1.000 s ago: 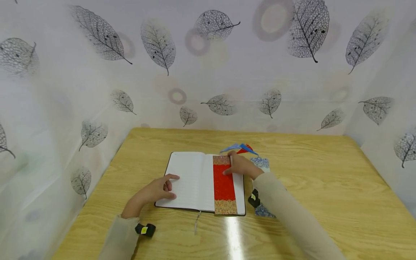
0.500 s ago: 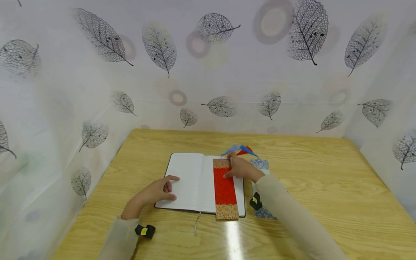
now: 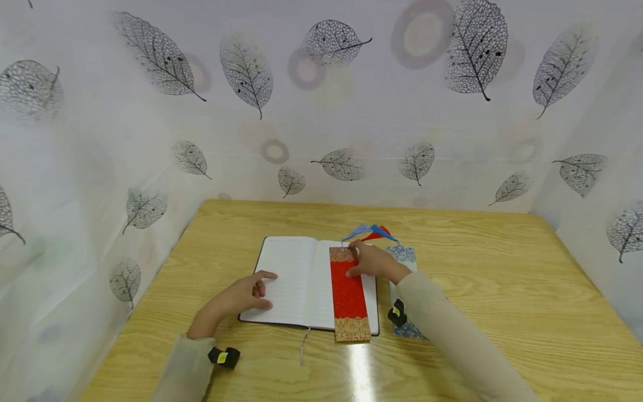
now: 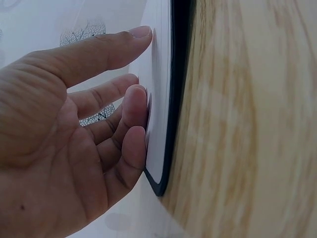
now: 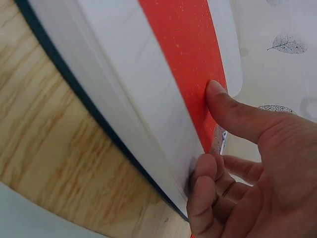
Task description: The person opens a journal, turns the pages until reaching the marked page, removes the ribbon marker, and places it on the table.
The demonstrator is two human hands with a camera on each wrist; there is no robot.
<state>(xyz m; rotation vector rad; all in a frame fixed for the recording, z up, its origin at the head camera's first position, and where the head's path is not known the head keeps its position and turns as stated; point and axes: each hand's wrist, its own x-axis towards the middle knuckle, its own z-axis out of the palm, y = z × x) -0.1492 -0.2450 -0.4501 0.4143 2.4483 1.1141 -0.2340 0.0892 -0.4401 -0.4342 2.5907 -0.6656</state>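
An open notebook (image 3: 291, 257) with lined white pages and a dark cover lies on the table. Across its right page sits a red bookmark (image 3: 348, 293) with gold patterned ends, its near end jutting past the notebook's lower edge. My right hand (image 3: 375, 261) pinches the bookmark near its far right corner; in the right wrist view the thumb (image 5: 218, 94) presses its red face, while other fingers bend against the page. My left hand (image 3: 238, 296) rests loosely on the left page near its outer edge, fingertips (image 4: 133, 144) touching the paper.
Right of the notebook lies a blue-and-white bookmark (image 3: 409, 330), partly under my right forearm. Light blue, blue and red tassels (image 3: 383, 233) spread beyond the notebook's far edge. A thin ribbon (image 3: 303, 346) hangs from the spine. Leaf-patterned cloth (image 3: 321, 111) stands behind the wooden table (image 3: 502, 268).
The red bookmark has slid toward me along the right page, its near end now past the notebook's edge. My right hand has moved slightly nearer with it; my left hand stays put.
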